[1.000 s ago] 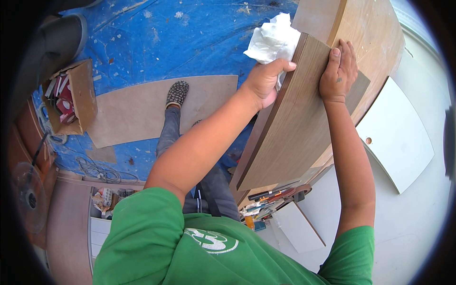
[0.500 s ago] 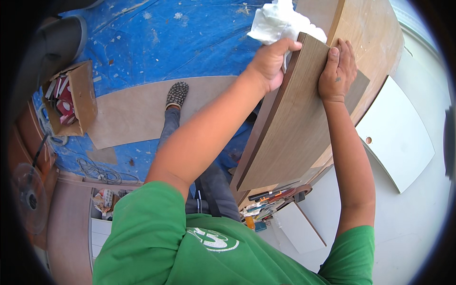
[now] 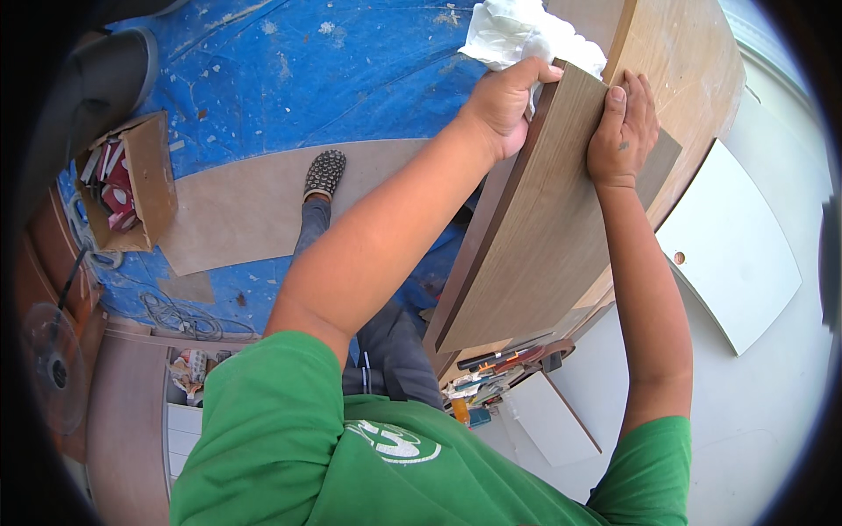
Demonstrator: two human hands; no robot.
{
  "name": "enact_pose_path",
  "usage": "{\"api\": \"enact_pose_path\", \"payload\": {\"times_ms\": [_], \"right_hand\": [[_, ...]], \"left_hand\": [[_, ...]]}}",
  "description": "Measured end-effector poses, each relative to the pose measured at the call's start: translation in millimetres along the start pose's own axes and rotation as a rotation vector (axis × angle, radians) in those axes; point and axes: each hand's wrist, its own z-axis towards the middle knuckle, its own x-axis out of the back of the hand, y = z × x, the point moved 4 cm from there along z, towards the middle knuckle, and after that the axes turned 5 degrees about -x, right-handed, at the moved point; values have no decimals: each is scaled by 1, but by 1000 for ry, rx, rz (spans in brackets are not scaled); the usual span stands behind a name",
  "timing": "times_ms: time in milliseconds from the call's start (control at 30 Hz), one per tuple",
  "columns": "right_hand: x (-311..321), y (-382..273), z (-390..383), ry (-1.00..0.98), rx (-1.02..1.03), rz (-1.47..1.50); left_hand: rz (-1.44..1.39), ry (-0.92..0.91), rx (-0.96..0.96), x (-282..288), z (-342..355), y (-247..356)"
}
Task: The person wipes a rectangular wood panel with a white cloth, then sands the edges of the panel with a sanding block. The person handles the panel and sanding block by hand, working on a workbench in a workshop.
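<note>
A brown wood-grain board [image 3: 535,237] stands tilted on edge in front of me, over a wooden worktop. At its far end my left hand [image 3: 504,103] is closed around a white cloth [image 3: 531,35], with the thumb lying on the board's edge. The cloth bunches up behind the far corner, and the curled fingers are partly hidden. My right hand [image 3: 624,131] rests against the board's right side, fingers stretched out, close to the light wooden worktop [image 3: 684,70].
A cardboard box [image 3: 149,184] with red and white items stands at left on a blue tarp [image 3: 263,79]. Loose cable [image 3: 180,316] lies nearby. Assorted tools [image 3: 491,377] sit below the board. A white panel [image 3: 737,250] leans at right; a transparent fan [image 3: 54,368] stands far left.
My left hand and the cloth have slid slightly farther up along the board's edge. The right hand stays in place on the board.
</note>
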Motion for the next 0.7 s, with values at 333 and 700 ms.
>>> {"api": "enact_pose_path", "payload": {"times_ms": [333,700], "right_hand": [[1,-2,-1,-11,-8,15],[1,-1,-2,-18,-11,12]], "left_hand": [[-50,-7,11,-9,3,2],[-40,54,49,-2,-7,1]]}}
